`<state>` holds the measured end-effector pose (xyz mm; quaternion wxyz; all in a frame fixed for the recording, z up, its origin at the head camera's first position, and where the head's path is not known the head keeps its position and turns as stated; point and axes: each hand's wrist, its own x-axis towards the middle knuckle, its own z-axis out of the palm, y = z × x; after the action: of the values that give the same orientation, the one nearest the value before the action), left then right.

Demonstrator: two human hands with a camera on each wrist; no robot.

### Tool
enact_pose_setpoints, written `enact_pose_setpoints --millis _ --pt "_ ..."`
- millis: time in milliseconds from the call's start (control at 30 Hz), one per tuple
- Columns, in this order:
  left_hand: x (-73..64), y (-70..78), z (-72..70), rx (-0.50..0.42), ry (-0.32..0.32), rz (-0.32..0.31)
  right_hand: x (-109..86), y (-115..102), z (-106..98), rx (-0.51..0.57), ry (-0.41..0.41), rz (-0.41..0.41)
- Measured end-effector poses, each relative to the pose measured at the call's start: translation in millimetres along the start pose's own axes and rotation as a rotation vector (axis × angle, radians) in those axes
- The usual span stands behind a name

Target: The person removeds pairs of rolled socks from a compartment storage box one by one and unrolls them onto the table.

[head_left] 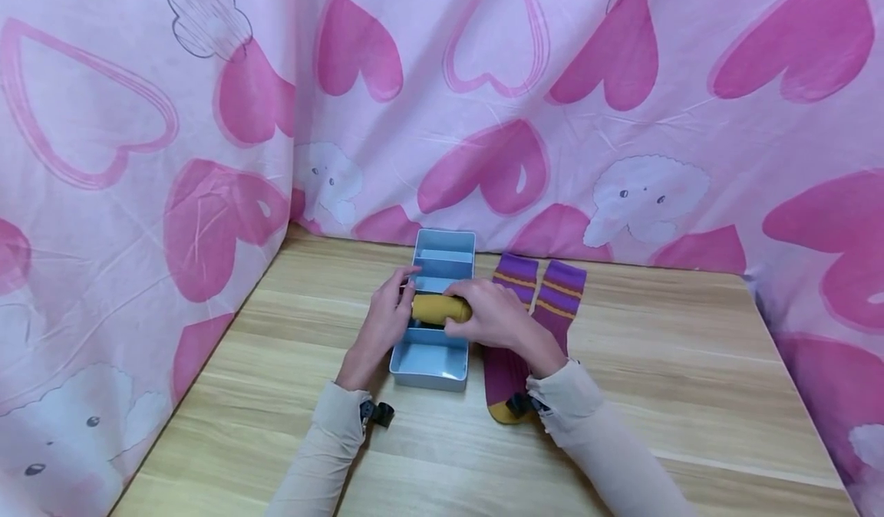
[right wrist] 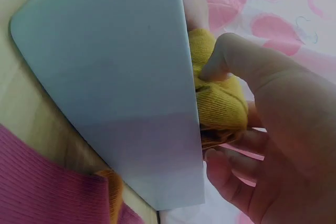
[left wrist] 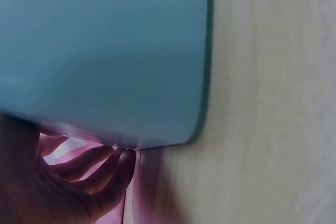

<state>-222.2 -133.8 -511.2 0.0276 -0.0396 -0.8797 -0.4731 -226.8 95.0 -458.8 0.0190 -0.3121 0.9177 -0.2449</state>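
Note:
A rolled mustard-yellow sock [head_left: 437, 310] lies across a middle compartment of a light blue divided box [head_left: 430, 381]. My right hand [head_left: 493, 314] grips the roll's right end, with thumb and fingers around it in the right wrist view. My left hand [head_left: 383, 317] is at the box's left rim, its fingers loosely bent and its thumb side near the roll's left end. In the left wrist view, the left fingers [left wrist: 113, 179] show just beyond the edge of the box wall [left wrist: 105, 61]. The roll is hidden there.
A pair of maroon socks [head_left: 507, 363] with purple and yellow striped cuffs lies flat right of the box, partly beneath my right forearm. The wooden table [head_left: 663, 394] meets a pink heart-patterned curtain [head_left: 483, 118] behind the box and at the left.

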Motion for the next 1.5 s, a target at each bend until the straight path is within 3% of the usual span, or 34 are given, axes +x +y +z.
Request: enact_pose_setpoints --millis 267,567,867,1067,1233,1500 --pt "-0.3 -0.8 -0.1 -0.026 -0.005 -0.003 -12.9 -1 -4 0.096 0.079 -0.023" --pt "-0.7 -1.5 1.3 -0.040 -0.004 -0.001 -22.7 2 -7 0.221 0.067 -0.003" --pt "-4.0 -2.9 2.5 -0.040 -0.019 -0.020 -37.5 4 3 0.361 0.172 -0.021" --pt "-0.2 -4.5 2.0 -0.036 -0.023 -0.014 -43.4 5 -1 0.393 0.264 -0.015" --pt "2.1 -4.8 2.2 -0.033 -0.011 -0.004 -51.9 7 -8 0.425 0.275 -0.020" --pt "0.4 -3.4 1.9 -0.030 -0.029 -0.031 -77.6 21 -17 0.378 0.307 0.010"
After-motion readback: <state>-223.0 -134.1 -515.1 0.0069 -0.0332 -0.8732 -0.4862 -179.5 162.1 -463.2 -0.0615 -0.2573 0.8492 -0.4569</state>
